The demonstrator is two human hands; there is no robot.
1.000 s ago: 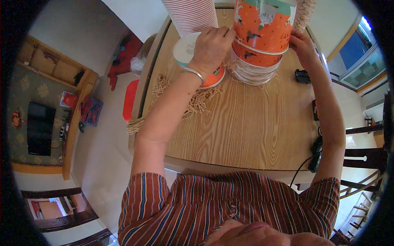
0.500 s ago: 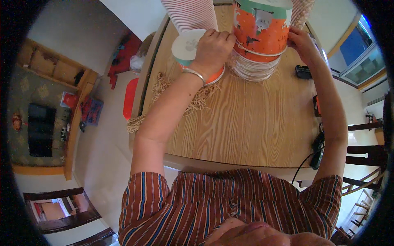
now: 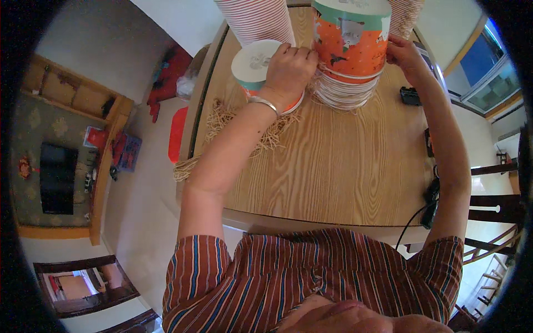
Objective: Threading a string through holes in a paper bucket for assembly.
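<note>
Pale twine point(image 3: 273, 132), loose heap: lying on the counter point(image 3: 333, 172), left of the orange bucket point(image 3: 352, 47) and nearer the person.

Stack of red-and-white rims point(image 3: 255, 22), tall: standing behind the orange bucket, to its left.

Second bucket point(image 3: 247, 65), upturned, green-banded: sitting just left of the orange bucket, pale base facing up, one side being hidden by the left hand point(image 3: 291, 69).

Left hand: bending its fingers well inward at the lower left edge of the orange bucket; from where I am standing, I cannot tell whether the fingertips are pinching or only pressing.

Orange bucket, upturned: resting over a stack of white rims point(image 3: 347, 94), between both hands. Change noted: the orange strip beneath its rim is showing narrower than a second ago, and its base is coming into view at the top. It is apparently settling lower, so the nesting is looking further along.

Right hand point(image 3: 408, 55): reaching, part-open, against the orange bucket's right side; its fingertips are going out of sight there, so I cannot judge its grip.

Tan stack point(image 3: 407, 16): standing behind the orange bucket, to its right.

Black object point(image 3: 411, 96): lying right of the orange bucket, well apart.
</note>
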